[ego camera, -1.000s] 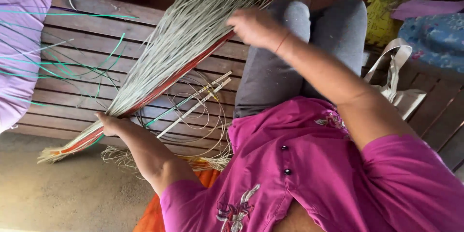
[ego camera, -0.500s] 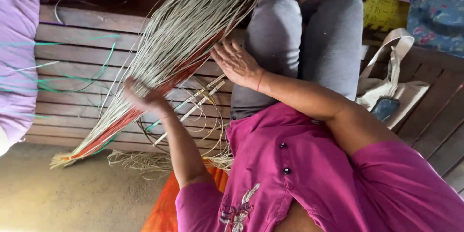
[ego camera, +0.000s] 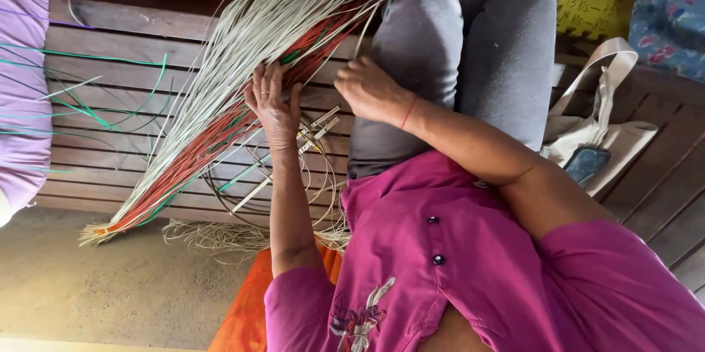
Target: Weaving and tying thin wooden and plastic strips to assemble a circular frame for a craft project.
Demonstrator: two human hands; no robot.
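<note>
At the far left a person in a lilac garment [ego camera: 22,102] sits at the edge of the wooden slatted platform [ego camera: 110,58], and thin green strands [ego camera: 88,106] run from there across the slats. To the right of these lies the long bundle of pale straw strips [ego camera: 242,44], with red strips [ego camera: 183,168] mixed under the pale ones; its tied end [ego camera: 99,233] points down to the platform edge and its loose end fans out upward, beyond the fingertips. The left hand [ego camera: 275,106] rests on the middle of this bundle, its fingers [ego camera: 266,77] spread apart and pressed into the strips, not closed around them. Just below this hand, near the wrist, lie two flat woven bands [ego camera: 294,150] and some curled loose strands. A little to the right, the right hand [ego camera: 371,88] is beside the bundle, over the grey trouser leg [ego camera: 411,66]; its fingers are bent together, and I cannot tell if they pinch a strip. Further right, a cream cloth bag [ego camera: 609,132] with a dark phone [ego camera: 586,165] in it lies on the slats.
</note>
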